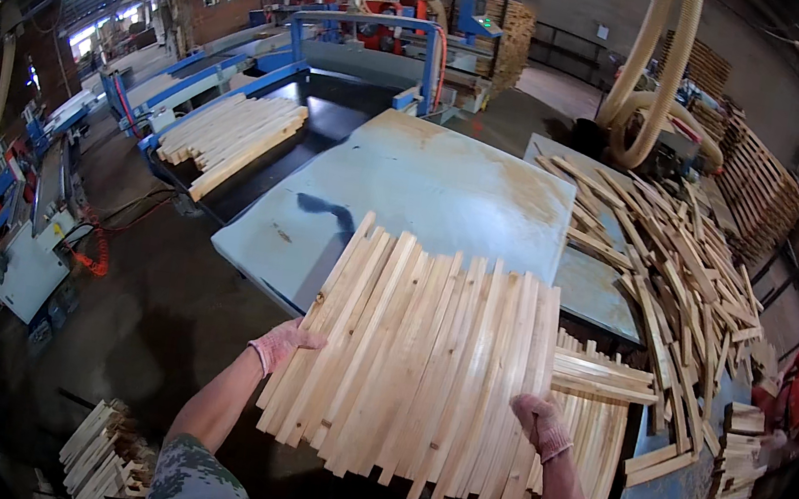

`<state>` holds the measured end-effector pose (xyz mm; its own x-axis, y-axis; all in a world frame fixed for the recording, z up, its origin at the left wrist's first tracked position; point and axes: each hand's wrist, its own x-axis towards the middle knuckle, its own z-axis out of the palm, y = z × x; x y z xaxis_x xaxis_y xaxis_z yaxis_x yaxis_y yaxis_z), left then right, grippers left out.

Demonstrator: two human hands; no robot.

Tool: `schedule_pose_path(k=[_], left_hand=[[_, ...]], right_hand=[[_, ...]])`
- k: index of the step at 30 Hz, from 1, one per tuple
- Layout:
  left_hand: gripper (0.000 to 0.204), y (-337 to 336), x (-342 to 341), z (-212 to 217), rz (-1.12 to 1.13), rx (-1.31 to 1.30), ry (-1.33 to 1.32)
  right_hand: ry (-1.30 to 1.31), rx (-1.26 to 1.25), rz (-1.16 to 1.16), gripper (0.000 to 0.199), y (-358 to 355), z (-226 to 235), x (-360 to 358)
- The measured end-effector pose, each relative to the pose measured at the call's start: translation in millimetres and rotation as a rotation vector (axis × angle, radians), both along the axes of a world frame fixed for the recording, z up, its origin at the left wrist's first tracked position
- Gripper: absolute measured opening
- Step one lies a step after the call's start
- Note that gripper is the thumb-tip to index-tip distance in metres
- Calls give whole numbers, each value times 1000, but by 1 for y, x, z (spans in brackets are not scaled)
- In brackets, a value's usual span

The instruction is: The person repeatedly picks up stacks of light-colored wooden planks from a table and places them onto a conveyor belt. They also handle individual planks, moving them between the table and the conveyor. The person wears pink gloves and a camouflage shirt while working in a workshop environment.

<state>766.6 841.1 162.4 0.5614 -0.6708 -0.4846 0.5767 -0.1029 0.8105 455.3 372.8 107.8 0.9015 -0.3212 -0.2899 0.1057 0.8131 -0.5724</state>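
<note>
A wide row of wooden strips [426, 354], pressed side by side with uneven ends, is held between my two gloved hands. My left hand [284, 343] grips the row's left side, fingers out of sight beyond the edge. At the right edge my right hand [543, 425] closes on the outermost strip. The row's far end overlaps the near edge of a pale blue-grey metal table [458, 192]. Partly hidden under and beside the row on the right is a stack of more wooden strips [595, 447].
A jumbled heap of loose strips [688, 278] covers the right-hand table. Beyond the metal table, strips [233, 137] lie on the black bed of a blue-framed machine [369, 18]. Tan hoses [659, 82] hang at the back right. Another strip stack [106, 448] stands at lower left.
</note>
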Motion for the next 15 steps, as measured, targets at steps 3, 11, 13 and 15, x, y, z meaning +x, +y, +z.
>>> schedule_pose_path(k=[3, 11, 13, 15], left_hand=[[87, 22, 44, -12, 8, 85, 7], [106, 7, 144, -26, 12, 401, -365], [109, -18, 164, 10, -145, 417, -439], [114, -17, 201, 14, -316, 669, -683]], right_hand=[[248, -222, -27, 34, 38, 38, 54], [424, -432, -23, 51, 29, 22, 113], [426, -299, -149, 52, 20, 1, 125], [511, -395, -230, 55, 42, 18, 157]])
